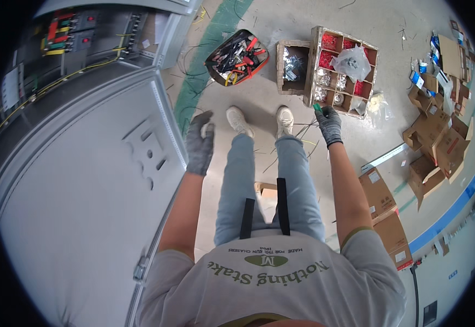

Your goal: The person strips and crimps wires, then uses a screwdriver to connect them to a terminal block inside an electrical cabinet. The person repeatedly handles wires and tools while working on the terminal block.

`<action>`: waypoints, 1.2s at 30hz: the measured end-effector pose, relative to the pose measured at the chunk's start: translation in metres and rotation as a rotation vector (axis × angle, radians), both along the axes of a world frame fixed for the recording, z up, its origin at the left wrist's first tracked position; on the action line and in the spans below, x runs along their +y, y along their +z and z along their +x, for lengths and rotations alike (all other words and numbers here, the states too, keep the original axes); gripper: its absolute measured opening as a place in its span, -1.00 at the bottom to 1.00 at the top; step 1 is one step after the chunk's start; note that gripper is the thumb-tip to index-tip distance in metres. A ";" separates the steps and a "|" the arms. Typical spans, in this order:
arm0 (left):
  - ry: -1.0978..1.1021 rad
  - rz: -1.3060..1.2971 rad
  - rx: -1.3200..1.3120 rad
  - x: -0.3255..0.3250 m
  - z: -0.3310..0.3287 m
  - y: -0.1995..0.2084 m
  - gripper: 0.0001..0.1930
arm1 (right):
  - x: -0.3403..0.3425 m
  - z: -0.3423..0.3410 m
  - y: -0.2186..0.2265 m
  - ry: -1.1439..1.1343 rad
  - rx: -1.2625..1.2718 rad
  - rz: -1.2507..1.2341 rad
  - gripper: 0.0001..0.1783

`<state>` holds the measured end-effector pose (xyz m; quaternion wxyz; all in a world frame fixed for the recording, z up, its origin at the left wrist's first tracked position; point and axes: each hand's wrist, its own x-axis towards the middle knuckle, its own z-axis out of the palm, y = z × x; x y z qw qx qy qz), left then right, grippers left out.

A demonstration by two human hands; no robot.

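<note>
The gloved right hand (329,124) pinches a small green piece (317,108) at its fingertips, just short of the divided cardboard box (340,64) of parts. The left hand (200,143) hangs loosely curled and empty beside the grey cabinet door (85,180). Best to keep the pinch firm — the piece is tiny.

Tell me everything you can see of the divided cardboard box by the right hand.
The divided cardboard box lies flat and open on the concrete floor, split by card walls into small cells. Some hold red parts, others shiny metal bits; a clear plastic bag rests on top. A smaller open box adjoins its left side. The gloved right hand hovers at its near edge.
</note>
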<state>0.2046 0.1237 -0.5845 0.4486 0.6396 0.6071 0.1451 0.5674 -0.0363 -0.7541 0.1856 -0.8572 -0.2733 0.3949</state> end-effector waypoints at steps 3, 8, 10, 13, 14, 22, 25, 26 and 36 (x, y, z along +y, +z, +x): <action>-0.067 -0.254 -0.086 0.003 -0.003 -0.143 -0.75 | 0.014 -0.005 -0.010 -0.131 -0.031 0.145 -0.72; 0.112 -0.355 -0.213 0.020 -0.011 -0.369 -0.77 | 0.030 0.004 -0.062 -0.119 -0.251 0.020 -0.74; 0.146 -0.363 -0.337 0.045 0.028 -0.386 -0.76 | 0.029 0.003 -0.076 -0.205 -0.243 0.008 -0.74; -0.002 -0.222 -0.137 0.071 0.053 -0.412 -0.69 | 0.031 -0.005 -0.082 -0.253 -0.225 0.038 -0.75; 0.021 -0.224 -0.122 0.075 0.055 -0.423 -0.67 | 0.034 -0.008 -0.083 -0.248 -0.220 0.059 -0.75; 0.133 -0.398 -0.088 0.089 0.085 -0.525 -0.61 | 0.039 -0.021 -0.048 -0.399 0.126 0.170 -0.89; 0.353 -0.464 -0.088 0.086 0.100 -0.549 -0.63 | 0.069 -0.047 -0.009 -0.348 0.362 0.194 -0.90; 0.373 -0.434 -0.052 0.082 0.099 -0.561 -0.60 | 0.068 -0.055 -0.008 -0.252 0.418 0.220 -0.89; 0.624 -0.749 -0.410 0.117 0.072 -0.453 -0.87 | 0.091 -0.128 0.054 0.032 0.730 0.093 -0.77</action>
